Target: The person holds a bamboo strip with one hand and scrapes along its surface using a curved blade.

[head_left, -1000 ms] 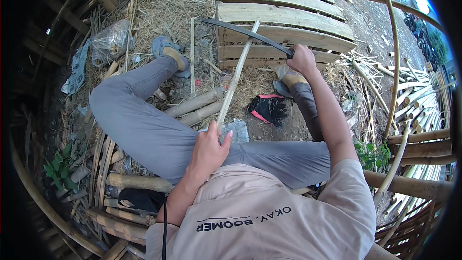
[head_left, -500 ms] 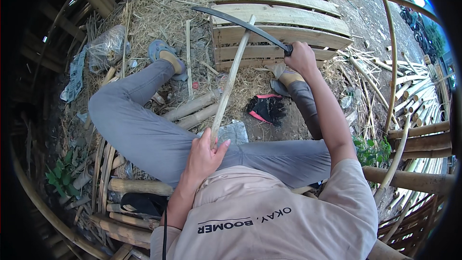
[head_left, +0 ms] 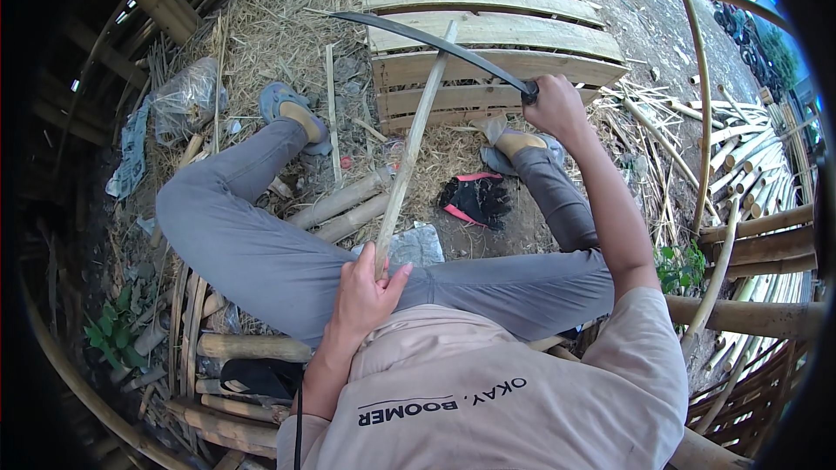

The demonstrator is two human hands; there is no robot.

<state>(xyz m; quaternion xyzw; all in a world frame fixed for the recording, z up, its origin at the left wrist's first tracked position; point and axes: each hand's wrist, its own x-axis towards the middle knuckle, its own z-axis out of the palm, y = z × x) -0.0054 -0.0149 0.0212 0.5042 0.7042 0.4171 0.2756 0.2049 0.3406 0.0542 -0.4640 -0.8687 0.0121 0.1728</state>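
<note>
I sit on the ground with my legs in grey trousers spread apart. My left hand [head_left: 366, 292] grips the near end of a long thin bamboo strip [head_left: 416, 135] that slants away toward a wooden pallet. My right hand [head_left: 556, 106] is closed on the handle of a long curved dark blade [head_left: 427, 39]. The blade crosses the far end of the strip, just over the pallet [head_left: 496, 0].
Short bamboo sections [head_left: 344, 204] lie between my legs. A black and pink glove [head_left: 476, 200] rests by my right shin. Straw covers the ground. Bamboo poles [head_left: 758, 226] are stacked at right, a clear plastic bag [head_left: 185, 96] lies at left.
The blade has swung up and away, from lying low across the pallet to a raised position over its top. My left hand has kept its hold on the strip.
</note>
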